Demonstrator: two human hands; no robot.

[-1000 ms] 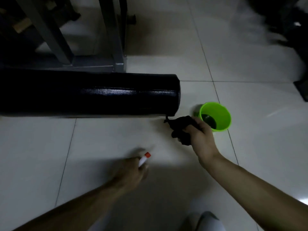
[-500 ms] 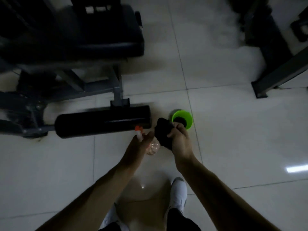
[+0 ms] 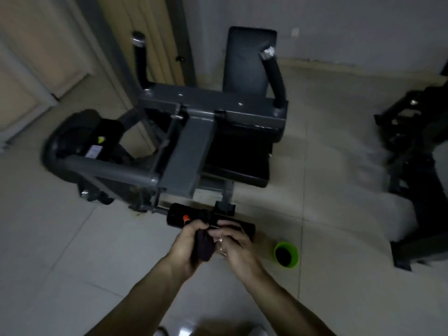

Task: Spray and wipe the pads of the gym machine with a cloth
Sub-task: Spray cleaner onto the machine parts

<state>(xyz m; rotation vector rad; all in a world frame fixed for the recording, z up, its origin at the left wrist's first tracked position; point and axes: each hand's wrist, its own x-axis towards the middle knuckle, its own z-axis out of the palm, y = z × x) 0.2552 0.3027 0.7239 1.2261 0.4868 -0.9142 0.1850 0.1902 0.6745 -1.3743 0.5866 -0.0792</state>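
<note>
My left hand [image 3: 186, 243] grips the spray bottle, whose orange nozzle [image 3: 186, 218] pokes out above the fingers. A dark cloth [image 3: 203, 246] is bunched between both hands, and my right hand [image 3: 236, 243] pinches it from the right. Both hands are just in front of the machine's black roller pad [image 3: 175, 218], which lies low over the floor. Beyond it are the black seat pad [image 3: 240, 161] and the upright back pad [image 3: 249, 59]. The bottle's body is mostly hidden behind the cloth and fingers.
A green cup [image 3: 286, 254] stands on the tiled floor right of my hands. The grey machine frame [image 3: 189, 151] and a black weight guard [image 3: 80, 141] fill the middle and left. Another dark machine [image 3: 412, 166] stands at the right; a door [image 3: 36, 57] is far left.
The view has risen and pulled back from the roller pad, bringing the whole machine into sight. My hands have come together, with the cloth now pressed between them near the bottle.
</note>
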